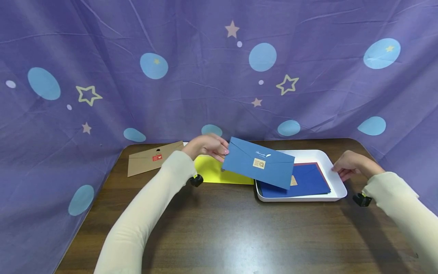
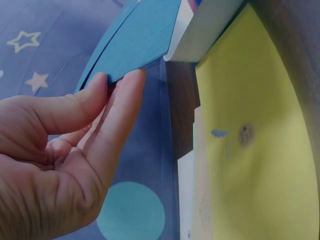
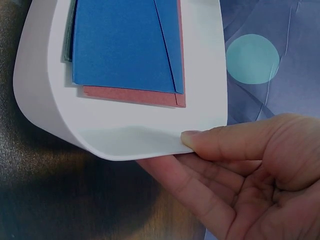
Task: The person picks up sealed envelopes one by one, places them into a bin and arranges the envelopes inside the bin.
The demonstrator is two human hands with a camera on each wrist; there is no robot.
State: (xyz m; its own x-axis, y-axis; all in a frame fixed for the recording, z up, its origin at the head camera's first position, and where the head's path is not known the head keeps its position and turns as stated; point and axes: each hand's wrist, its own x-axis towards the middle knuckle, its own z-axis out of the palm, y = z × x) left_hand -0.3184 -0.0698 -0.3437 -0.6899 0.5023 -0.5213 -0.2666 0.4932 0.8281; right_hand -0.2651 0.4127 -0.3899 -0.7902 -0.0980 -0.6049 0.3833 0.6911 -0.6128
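Note:
My left hand [image 1: 211, 147] pinches the left end of a blue envelope [image 1: 254, 163] between thumb and fingers. That envelope is raised and tilted, its right end over a white tray [image 1: 323, 158], and it bears a square tan sticker and white lettering. In the left wrist view the thumb and forefinger grip the corner of the envelope [image 2: 137, 45]. My right hand [image 1: 352, 165] pinches the tray's right rim, thumb on top and fingers below. Inside the tray lies a darker blue envelope [image 1: 311, 182] on a red envelope [image 3: 130, 95]; a dark green edge [image 3: 69, 45] shows beside them.
A yellow envelope [image 1: 222, 173] lies left of the tray, over paler paper edges [image 2: 200, 175]. Farther left is a brown envelope [image 1: 143, 161] with a red sticker. Everything rests on a dark wooden table [image 1: 219, 228], with a purple patterned curtain [image 1: 205, 76] behind it.

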